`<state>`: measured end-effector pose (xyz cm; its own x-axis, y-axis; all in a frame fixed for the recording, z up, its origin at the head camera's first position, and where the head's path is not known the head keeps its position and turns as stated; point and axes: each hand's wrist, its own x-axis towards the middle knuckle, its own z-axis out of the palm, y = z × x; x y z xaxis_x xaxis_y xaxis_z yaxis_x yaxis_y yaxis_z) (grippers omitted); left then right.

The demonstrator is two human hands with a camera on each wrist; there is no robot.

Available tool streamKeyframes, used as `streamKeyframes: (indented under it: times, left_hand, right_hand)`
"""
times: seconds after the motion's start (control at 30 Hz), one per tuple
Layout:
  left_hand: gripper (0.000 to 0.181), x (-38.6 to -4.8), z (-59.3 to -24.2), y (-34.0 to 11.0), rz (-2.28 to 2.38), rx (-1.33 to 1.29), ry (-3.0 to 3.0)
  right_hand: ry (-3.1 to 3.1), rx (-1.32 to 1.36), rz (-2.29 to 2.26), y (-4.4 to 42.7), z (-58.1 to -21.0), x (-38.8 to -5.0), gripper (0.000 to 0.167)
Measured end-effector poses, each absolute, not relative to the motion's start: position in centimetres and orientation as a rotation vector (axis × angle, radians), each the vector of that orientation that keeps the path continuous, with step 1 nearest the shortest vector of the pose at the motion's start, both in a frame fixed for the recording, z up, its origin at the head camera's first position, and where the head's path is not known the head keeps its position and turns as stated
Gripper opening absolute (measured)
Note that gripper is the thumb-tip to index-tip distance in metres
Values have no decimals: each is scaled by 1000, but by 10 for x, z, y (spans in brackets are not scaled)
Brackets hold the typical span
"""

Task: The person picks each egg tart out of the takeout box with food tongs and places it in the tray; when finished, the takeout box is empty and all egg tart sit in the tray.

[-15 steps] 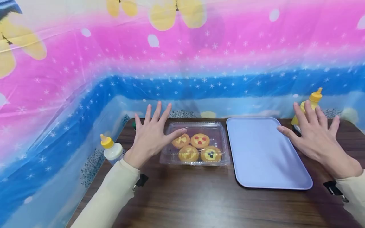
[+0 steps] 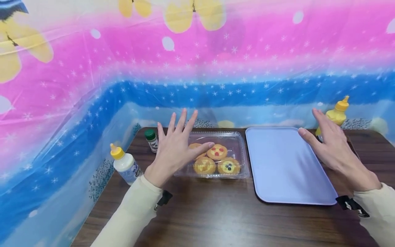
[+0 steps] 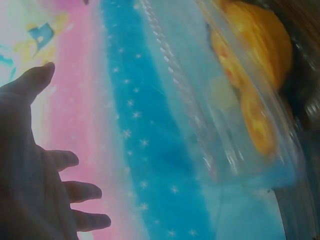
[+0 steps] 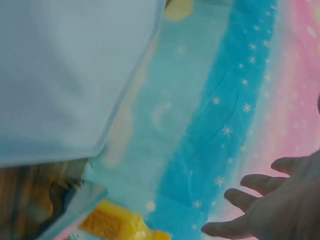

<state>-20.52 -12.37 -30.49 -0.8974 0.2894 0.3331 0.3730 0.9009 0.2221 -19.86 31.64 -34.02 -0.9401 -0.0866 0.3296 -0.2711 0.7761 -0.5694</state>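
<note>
My left hand point(image 2: 176, 149) hovers with spread fingers over the left part of a clear plastic box point(image 2: 243, 154). Inside the box lie several round tarts point(image 2: 229, 166), some with red or dark toppings; the hand covers part of them. In the left wrist view the box wall and tarts point(image 3: 260, 122) show to the right of the fingers. My right hand point(image 2: 336, 149), fingers extended, is held above the right edge of a pale lavender tray point(image 2: 287, 164). Neither hand holds anything. Behind the right hand stands a yellow squeeze bottle point(image 2: 337, 115), partly hidden.
A white bottle with a yellow nozzle cap point(image 2: 126, 166) stands at the table's left edge. Behind it is a small green-capped shaker point(image 2: 151, 140). The dark wooden table point(image 2: 216, 212) meets a patterned cloth backdrop point(image 2: 197, 89). The tray sits right of the box.
My left hand has shifted right, uncovering the green-capped shaker. The right hand has moved slightly left and turned, its fingers closer together, showing more of the yellow bottle.
</note>
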Motion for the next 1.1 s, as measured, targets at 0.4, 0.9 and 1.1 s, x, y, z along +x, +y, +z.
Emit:
streamKeyframes:
  times: [0.4, 0.9, 1.1]
  left_hand:
    - [100, -194, -307, -99, -518, -676, -2671]
    - [70, -192, -332, -75, -700, -1051, -2351]
    - [46, -189, -341, -67, -781, -1153, -2207]
  right_hand:
    - [-2413, 362, 1686, 283, -349, -199, 62]
    - [-2163, 440, 2395, 250, -372, -207, 43]
    - [-2237, 413, 2461, 238, -381, -207, 56]
